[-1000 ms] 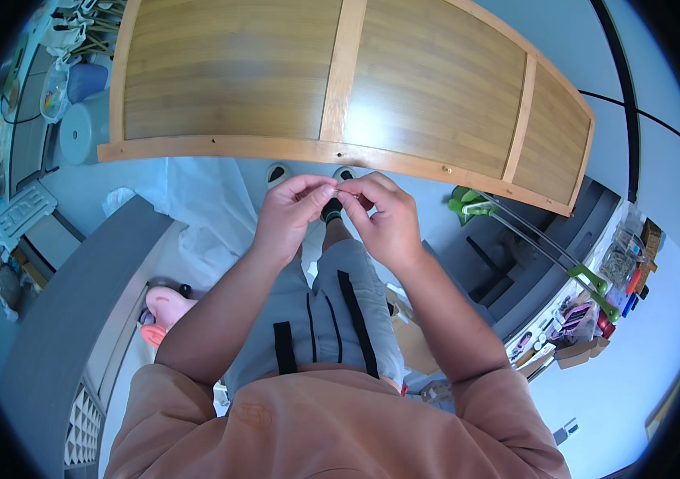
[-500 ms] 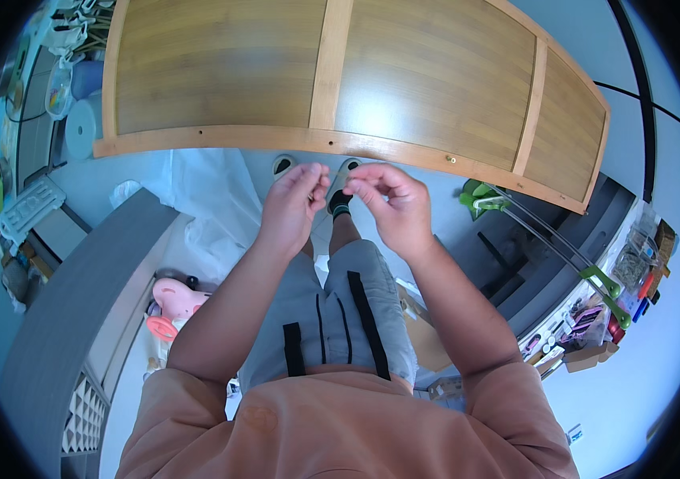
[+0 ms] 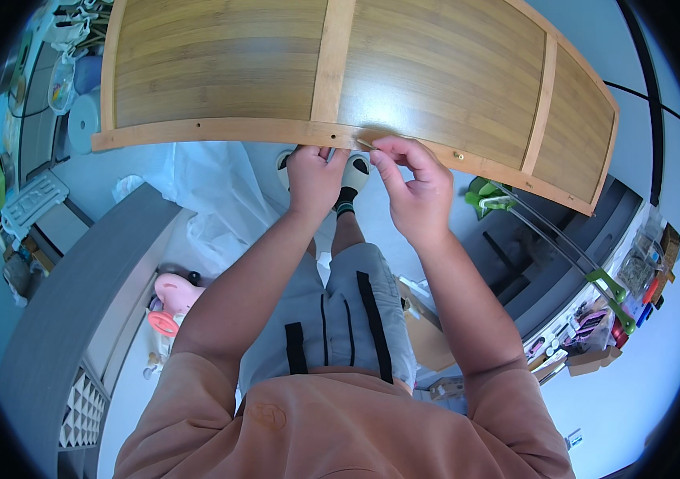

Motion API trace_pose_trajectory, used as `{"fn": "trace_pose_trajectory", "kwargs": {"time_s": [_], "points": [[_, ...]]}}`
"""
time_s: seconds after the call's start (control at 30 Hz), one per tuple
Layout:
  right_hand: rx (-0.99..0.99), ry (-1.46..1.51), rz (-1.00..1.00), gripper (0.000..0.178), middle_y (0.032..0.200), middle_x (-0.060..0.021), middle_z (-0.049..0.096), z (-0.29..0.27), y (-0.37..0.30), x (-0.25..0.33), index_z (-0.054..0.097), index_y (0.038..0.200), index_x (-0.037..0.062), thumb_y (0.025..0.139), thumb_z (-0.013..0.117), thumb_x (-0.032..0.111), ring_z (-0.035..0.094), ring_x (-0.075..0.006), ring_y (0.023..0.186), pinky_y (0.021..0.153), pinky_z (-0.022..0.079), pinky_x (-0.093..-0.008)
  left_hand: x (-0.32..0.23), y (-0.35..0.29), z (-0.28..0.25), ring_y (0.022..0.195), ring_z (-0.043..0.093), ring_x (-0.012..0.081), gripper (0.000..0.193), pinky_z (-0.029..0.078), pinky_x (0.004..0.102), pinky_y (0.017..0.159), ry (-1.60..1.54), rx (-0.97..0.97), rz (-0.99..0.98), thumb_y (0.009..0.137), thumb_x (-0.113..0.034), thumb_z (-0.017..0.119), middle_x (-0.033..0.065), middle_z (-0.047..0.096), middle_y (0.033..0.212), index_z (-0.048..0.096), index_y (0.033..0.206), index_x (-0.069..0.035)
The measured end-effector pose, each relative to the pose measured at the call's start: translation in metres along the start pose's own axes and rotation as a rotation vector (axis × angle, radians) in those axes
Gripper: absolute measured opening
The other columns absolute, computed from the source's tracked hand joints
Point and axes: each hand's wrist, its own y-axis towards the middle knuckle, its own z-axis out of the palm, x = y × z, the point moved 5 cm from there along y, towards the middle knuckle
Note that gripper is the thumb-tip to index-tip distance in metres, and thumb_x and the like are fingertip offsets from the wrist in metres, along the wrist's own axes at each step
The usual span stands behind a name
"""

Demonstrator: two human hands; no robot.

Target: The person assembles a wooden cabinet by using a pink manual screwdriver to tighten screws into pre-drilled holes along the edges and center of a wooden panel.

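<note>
A large wood-framed panel (image 3: 220,72) with a bamboo-like surface spreads across the top of the view. Small holes run along its near rail (image 3: 260,130), and a brass-coloured fitting (image 3: 458,156) stands in the rail right of centre. Between thumb and forefinger, my right hand (image 3: 420,188) pinches a thin brass-coloured screw (image 3: 365,144) over the rail, just right of a dark hole. My left hand (image 3: 314,180) is at the rail's lower edge below that hole. Its fingers are curled, with the tips hidden under the wood; whatever they may hold is out of sight.
Under the panel on the right is a dark grey unit (image 3: 531,255), with a green-handled metal frame (image 3: 587,267) beside it. A grey cabinet (image 3: 92,279) and a pink toy (image 3: 176,294) are at left. White plastic sheeting (image 3: 216,199) lies near my feet.
Both hands have moved from in front of my body up to the panel's near rail. The left went under its edge; the right brought the screw over the rail.
</note>
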Motion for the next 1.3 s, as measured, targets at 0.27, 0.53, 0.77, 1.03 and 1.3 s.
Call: {"fn": "trace_pose_trajectory", "kwargs": {"time_s": [0.27,0.53,0.77,1.03,1.3], "points": [[0.094,-0.245,-0.295,0.01,0.082,-0.0092,0.065,0.012,0.017,0.018,0.064,0.088,0.0032,0.078,0.068,0.005,0.063,-0.0235,0.074,0.067,0.051,-0.0307,-0.005,-0.001,-0.001,0.049,0.037,0.0136,0.026,0.036,0.0307,0.049,-0.013,-0.018,0.008,0.081,-0.014,0.067,0.0051,0.046,0.052,0.053,0.068,0.002],[0.131,-0.341,-0.425,0.009,0.078,-0.0073,0.064,0.027,0.028,0.024,0.062,0.082,0.0056,0.075,0.068,0.005,0.063,-0.0261,0.073,0.066,0.052,-0.0348,-0.005,-0.001,0.0,0.048,0.041,0.0167,0.023,0.039,0.0318,0.049,0.002,-0.042,0.008,0.081,-0.013,0.066,0.0088,0.049,0.053,0.054,0.069,0.002],[0.208,-0.424,-0.543,0.009,0.078,-0.0074,0.063,0.027,0.027,0.03,0.061,0.082,0.0048,0.076,0.067,0.005,0.064,-0.026,0.074,0.066,0.053,-0.0352,-0.006,-0.002,0.001,0.046,0.043,0.019,0.023,0.04,0.0326,0.05,-0.029,-0.014,0.0,0.081,-0.013,0.064,0.0109,0.051,0.053,0.054,0.066,0.002],[0.254,-0.493,-0.587,0.016,0.081,-0.0085,0.062,0.03,0.023,0.028,0.06,0.086,0.0048,0.071,0.065,0.002,0.063,-0.0278,0.077,0.069,0.052,-0.0372,-0.005,-0.001,0.0,0.045,0.043,0.0194,0.021,0.04,0.0339,0.048,-0.035,0.001,0.014,0.079,-0.011,0.065,0.012,0.05,0.052,0.055,0.066,0.002],[0.292,-0.618,-0.652,0.013,0.077,-0.0076,0.058,0.039,0.029,0.032,0.06,0.079,0.0044,0.066,0.058,0.007,0.059,-0.0262,0.075,0.072,0.049,-0.0367,-0.005,0.001,0.001,0.045,0.042,0.0226,0.016,0.04,0.0349,0.048,-0.015,0.004,0.054,0.077,-0.01,0.066,0.011,0.05,0.053,0.057,0.071,0.001]]}}
